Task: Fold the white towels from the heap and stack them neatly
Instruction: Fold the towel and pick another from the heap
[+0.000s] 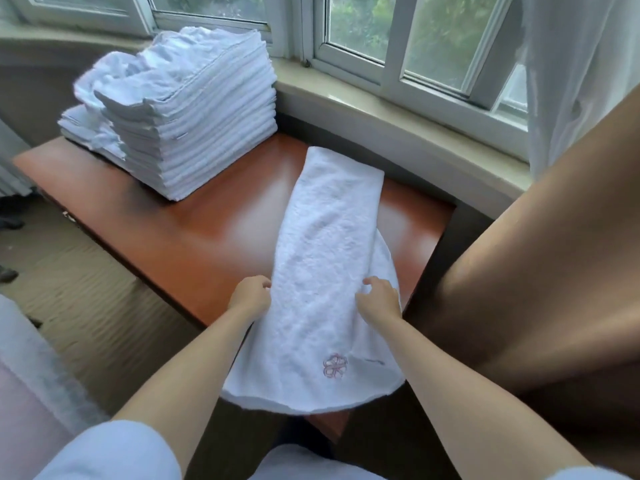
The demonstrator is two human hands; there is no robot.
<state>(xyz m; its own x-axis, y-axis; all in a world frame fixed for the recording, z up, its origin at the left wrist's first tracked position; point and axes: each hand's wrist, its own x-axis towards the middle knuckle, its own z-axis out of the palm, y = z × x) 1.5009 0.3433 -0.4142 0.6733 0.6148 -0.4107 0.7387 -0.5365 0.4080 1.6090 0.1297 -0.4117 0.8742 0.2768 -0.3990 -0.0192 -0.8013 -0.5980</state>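
Note:
A long white towel [325, 251] folded lengthwise lies across the reddish-brown table [214, 230], its near end with a pink embroidered emblem hanging over the front edge. My left hand [250, 296] grips the towel's left edge with curled fingers. On the opposite edge, at the same height, my right hand [379, 299] pinches the cloth. A tall stack of folded white towels [204, 133] stands at the table's far left, with crumpled towels [114, 77] heaped on top and beside it.
A window sill [398, 123] and window run behind the table. A brown padded surface [540, 271] rises close on the right. A sheer curtain [581, 64] hangs at upper right. Carpeted floor [79, 299] lies to the left.

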